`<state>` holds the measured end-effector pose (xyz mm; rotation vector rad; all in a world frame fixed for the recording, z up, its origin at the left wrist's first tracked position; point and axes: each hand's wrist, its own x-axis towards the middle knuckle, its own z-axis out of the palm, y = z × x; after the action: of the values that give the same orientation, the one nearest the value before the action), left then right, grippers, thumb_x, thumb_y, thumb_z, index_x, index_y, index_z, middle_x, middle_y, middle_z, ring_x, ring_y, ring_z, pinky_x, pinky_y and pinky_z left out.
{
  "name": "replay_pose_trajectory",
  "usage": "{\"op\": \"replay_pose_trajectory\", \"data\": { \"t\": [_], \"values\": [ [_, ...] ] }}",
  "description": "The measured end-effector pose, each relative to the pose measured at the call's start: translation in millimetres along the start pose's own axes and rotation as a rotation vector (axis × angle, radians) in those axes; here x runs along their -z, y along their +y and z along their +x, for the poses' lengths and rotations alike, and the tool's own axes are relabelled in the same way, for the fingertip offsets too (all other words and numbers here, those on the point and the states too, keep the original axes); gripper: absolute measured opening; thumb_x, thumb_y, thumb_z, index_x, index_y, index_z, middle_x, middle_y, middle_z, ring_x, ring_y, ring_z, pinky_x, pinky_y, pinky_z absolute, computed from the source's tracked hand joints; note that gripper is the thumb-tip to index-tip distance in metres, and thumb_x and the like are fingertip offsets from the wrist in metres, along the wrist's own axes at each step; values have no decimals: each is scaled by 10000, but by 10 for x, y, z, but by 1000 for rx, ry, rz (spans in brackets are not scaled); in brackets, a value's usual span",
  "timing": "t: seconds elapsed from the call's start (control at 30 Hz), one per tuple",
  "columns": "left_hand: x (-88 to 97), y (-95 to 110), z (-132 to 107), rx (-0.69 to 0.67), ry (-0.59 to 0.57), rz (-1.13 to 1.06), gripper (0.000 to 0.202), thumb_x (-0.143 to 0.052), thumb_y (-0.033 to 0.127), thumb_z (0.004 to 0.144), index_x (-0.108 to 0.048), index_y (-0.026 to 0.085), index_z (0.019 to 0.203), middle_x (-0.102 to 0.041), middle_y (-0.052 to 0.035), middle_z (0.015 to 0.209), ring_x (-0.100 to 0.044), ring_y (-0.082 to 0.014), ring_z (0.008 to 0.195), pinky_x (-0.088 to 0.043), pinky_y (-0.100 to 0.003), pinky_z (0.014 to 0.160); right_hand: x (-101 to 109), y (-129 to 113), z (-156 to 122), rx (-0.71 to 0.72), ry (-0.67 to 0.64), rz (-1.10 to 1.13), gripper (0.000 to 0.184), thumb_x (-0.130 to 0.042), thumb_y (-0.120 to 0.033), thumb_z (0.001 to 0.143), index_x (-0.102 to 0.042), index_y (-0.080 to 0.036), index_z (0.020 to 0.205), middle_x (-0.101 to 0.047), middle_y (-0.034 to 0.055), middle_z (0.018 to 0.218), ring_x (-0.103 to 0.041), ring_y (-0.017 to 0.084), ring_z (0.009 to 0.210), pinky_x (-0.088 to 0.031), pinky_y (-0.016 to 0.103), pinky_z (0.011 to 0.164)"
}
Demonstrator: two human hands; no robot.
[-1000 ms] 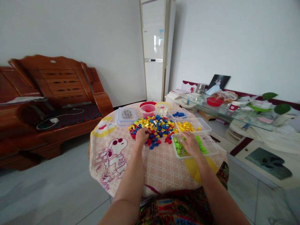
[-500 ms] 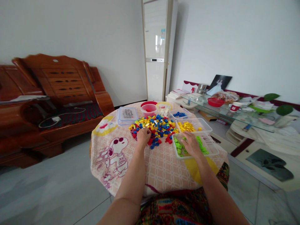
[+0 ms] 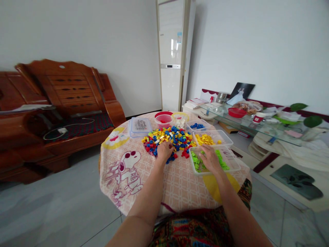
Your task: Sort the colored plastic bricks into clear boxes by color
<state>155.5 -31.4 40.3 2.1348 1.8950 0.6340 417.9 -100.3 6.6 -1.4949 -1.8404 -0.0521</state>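
A heap of mixed red, yellow, blue and green toy building bricks (image 3: 180, 137) lies mid-table. My left hand (image 3: 164, 151) is at its near edge, fingers curled in against the bricks; whatever they pinch is hidden. My right hand (image 3: 210, 159) rests over a clear plastic tray (image 3: 235, 167) of green bricks (image 3: 221, 159), fingers loosely apart and nothing visible in them. Behind that tray, another holds yellow bricks (image 3: 204, 139). Farther back are blue bricks (image 3: 197, 126) in a third container.
A pink round tub (image 3: 163, 119) with red pieces and a container of white bricks (image 3: 179, 123) stand at the back. To their left lies a clear lidded box (image 3: 140, 127). A patterned cloth (image 3: 180, 185) covers the round table. A glass-topped cabinet (image 3: 257, 127) stands at right.
My left hand has shifted right along the near edge of the brick heap. My right hand stays over the green bricks.
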Motion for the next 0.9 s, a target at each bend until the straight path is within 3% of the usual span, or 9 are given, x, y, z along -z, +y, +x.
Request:
{"op": "replay_pose_trajectory", "data": {
  "t": [0.17, 0.33, 0.53, 0.63, 0.77, 0.9],
  "values": [
    [11, 5, -17, -36, 26, -14, 134, -670, 198, 833, -786, 211, 900, -734, -72, 992, -664, -204, 954, -486, -258, 825, -4, 2, 4, 4, -2, -15, 384, -528, -224, 870, -684, -196, 1219, -647, 129, 1292, -536, 284, 1276, -415, 516, 1136],
    [-7, 5, -16, -56, 31, 1, 246, -631, 175, 832, -794, 206, 1014, -727, -98, 1064, -660, -227, 1008, -497, -282, 866, -5, 4, 8, 3, -1, 0, 391, -537, -217, 859, -684, -199, 1221, -646, 128, 1293, -536, 282, 1276, -403, 520, 1144],
    [23, -124, 13, -4, 99, -54, 366, -539, 50, 785, -802, 208, 985, -747, -76, 1075, -657, -220, 1061, -488, -276, 923, 6, -13, 14, -16, -20, 10, 390, -544, -212, 851, -685, -202, 1214, -647, 124, 1294, -535, 280, 1277, -403, 511, 1145],
    [22, -131, 19, 1, 137, -71, 330, -535, 104, 840, -799, 211, 1006, -746, -71, 1084, -652, -212, 1059, -479, -276, 933, 3, -14, 8, -18, -8, 1, 382, -538, -211, 857, -684, -212, 1210, -647, 114, 1294, -535, 273, 1276, -404, 501, 1147],
    [-25, -26, -5, -42, 73, -30, 204, -637, 289, 869, -797, 235, 982, -740, -61, 1073, -642, -213, 1038, -475, -284, 900, 11, -19, 2, -16, -18, -4, 385, -527, -216, 869, -677, -190, 1222, -640, 126, 1300, -527, 272, 1281, -404, 495, 1146],
    [-70, 74, -41, -59, 34, 67, 176, -687, 295, 831, -798, 238, 956, -738, -66, 1073, -634, -235, 1065, -464, -313, 913, 36, -45, 1, -13, -42, -12, 391, -513, -218, 887, -668, -148, 1239, -633, 154, 1310, -512, 277, 1292, -386, 486, 1159]
  ]
}}
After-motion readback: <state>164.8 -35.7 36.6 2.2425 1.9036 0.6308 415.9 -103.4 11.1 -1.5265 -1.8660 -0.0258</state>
